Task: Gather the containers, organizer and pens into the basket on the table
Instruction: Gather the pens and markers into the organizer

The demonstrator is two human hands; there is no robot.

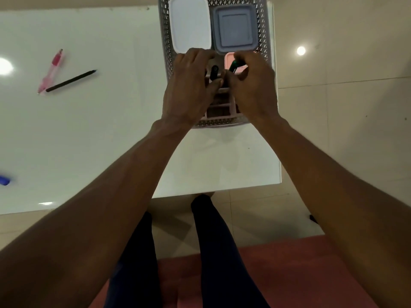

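A perforated grey basket (165, 41) stands on the white table (100, 130) near its right edge. Inside lie a white lidded container (190, 23), a blue-grey lidded container (234, 27) and, nearer to me, a pink organizer (219, 112) with a black pen (214, 71) standing in it. Both hands are over the organizer. My right hand (251, 85) pinches a green pen (234, 65). My left hand (191, 83) has its fingers curled beside the black pen; whether it grips the pen is hidden. A pink pen (51, 71) and a black pen (71, 81) lie on the table at the left.
A blue object (4, 180) is partly visible at the left edge of the table. The table's right edge runs just beside the basket, with tiled floor (344, 107) beyond. My legs and a red mat (289, 274) are below the table's near edge.
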